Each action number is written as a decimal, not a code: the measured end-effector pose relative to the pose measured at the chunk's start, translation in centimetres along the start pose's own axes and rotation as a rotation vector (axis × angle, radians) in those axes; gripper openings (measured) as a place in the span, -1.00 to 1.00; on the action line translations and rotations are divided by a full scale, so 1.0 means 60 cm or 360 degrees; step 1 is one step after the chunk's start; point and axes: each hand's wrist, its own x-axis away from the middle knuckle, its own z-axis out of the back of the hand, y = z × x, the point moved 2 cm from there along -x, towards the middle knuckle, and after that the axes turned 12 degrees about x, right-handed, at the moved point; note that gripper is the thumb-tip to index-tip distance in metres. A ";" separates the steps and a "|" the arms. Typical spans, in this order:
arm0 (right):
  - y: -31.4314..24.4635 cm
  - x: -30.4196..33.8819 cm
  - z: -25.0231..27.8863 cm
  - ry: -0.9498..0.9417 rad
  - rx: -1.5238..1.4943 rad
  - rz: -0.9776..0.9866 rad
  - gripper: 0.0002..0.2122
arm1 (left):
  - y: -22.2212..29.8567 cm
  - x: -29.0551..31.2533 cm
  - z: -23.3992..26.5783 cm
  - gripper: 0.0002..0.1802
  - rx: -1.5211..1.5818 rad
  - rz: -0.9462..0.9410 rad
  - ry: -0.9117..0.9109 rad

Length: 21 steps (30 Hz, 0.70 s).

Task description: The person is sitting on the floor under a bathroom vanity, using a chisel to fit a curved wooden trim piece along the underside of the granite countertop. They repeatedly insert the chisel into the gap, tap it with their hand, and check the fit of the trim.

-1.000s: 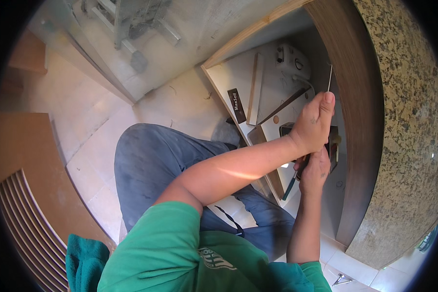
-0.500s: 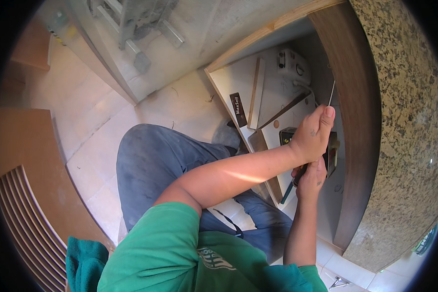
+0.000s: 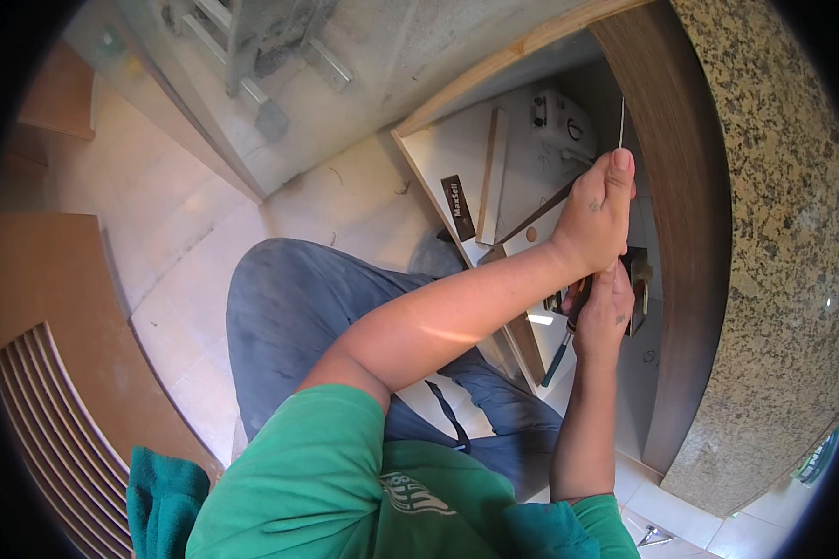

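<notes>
My left hand [image 3: 598, 210] is closed around the thin metal shaft of a screwdriver [image 3: 622, 121], whose far end sticks out beyond my thumb beside the dark wooden panel [image 3: 685, 233]. Just below it, my right hand [image 3: 608, 312] is wrapped round the dark handle [image 3: 578, 305]. Whether the tip touches anything cannot be made out. Under my hands is the white inside of a low cabinet [image 3: 522, 177]. A tool with a green handle [image 3: 557, 361] lies there near my right wrist, and a dark case beyond it is partly hidden by my hands.
A white device with a cord [image 3: 562, 123] sits deeper in the cabinet. Nearer lie a wooden strip [image 3: 491, 177] and a small black box [image 3: 457, 207]. Speckled granite [image 3: 783, 233] borders the right side. At the left are a slatted wooden door [image 3: 56, 317] and a ladder [image 3: 252, 65] behind glass.
Both hands have shifted farther away together, carrying the screwdriver with them. Its exposed shaft now points more straight ahead and reaches farther along the wooden panel.
</notes>
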 end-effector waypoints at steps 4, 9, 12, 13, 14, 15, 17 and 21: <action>0.026 0.026 0.000 0.0057 -0.0133 -0.0015 -0.56 | -0.035 0.027 -0.003 -0.30 -0.0118 -0.0087 -0.0032; 0.020 0.027 0.011 0.0008 -0.0094 0.0000 -0.56 | -0.027 0.036 -0.011 -0.30 -0.0100 0.0074 -0.0002; 0.012 0.017 0.005 -0.0040 -0.0098 -0.0010 -0.56 | -0.014 0.016 -0.006 -0.29 -0.0041 0.0070 0.0020; 0.010 0.016 0.002 -0.0053 -0.0102 -0.0003 -0.56 | -0.015 0.023 -0.006 -0.28 -0.0084 0.0063 0.0004; 0.014 0.024 0.000 -0.0001 -0.0091 -0.0022 -0.55 | -0.020 0.034 -0.006 -0.28 -0.0128 0.0055 -0.0012; 0.024 0.032 -0.002 0.0020 -0.0134 -0.0024 -0.54 | -0.025 0.040 -0.005 -0.28 -0.0167 0.0044 -0.0019; 0.039 0.042 -0.004 0.0060 -0.0217 -0.0027 -0.54 | -0.034 0.039 -0.003 -0.29 -0.0174 0.0001 -0.0037; 0.035 0.030 -0.008 -0.0004 -0.0281 0.0008 -0.55 | -0.033 0.036 0.007 -0.33 -0.0246 0.0064 -0.0041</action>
